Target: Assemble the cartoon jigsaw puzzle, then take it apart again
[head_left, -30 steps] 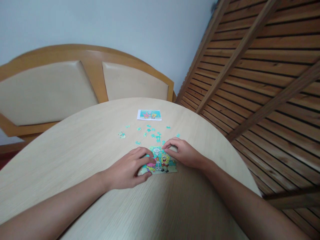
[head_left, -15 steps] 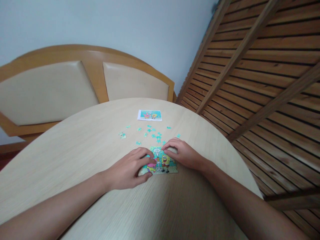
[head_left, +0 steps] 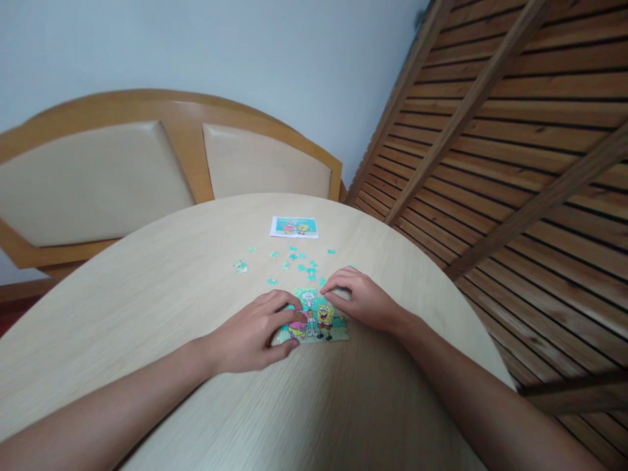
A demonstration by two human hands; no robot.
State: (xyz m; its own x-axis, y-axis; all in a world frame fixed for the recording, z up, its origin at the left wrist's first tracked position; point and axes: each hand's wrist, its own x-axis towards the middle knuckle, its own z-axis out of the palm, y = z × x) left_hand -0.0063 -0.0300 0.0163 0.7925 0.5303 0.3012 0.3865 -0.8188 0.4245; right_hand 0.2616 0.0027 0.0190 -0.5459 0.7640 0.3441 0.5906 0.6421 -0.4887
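Note:
A partly assembled cartoon jigsaw (head_left: 316, 317) lies on the round pale wooden table (head_left: 147, 307) between my hands. My left hand (head_left: 252, 333) rests on the jigsaw's left side, fingers curled down onto it and thumb along its lower edge. My right hand (head_left: 358, 297) presses on the jigsaw's upper right corner with bent fingers. Whether a piece sits under those fingertips is hidden. Several loose turquoise pieces (head_left: 299, 261) lie scattered just beyond the jigsaw.
A small reference picture (head_left: 294, 226) lies near the table's far edge. A wooden bench back with beige pads (head_left: 147, 170) stands behind the table. A slatted wooden wall (head_left: 515, 150) rises at the right, close to the table's right edge.
Both hands stay on the jigsaw with only slight finger shifts. The view has dipped a little.

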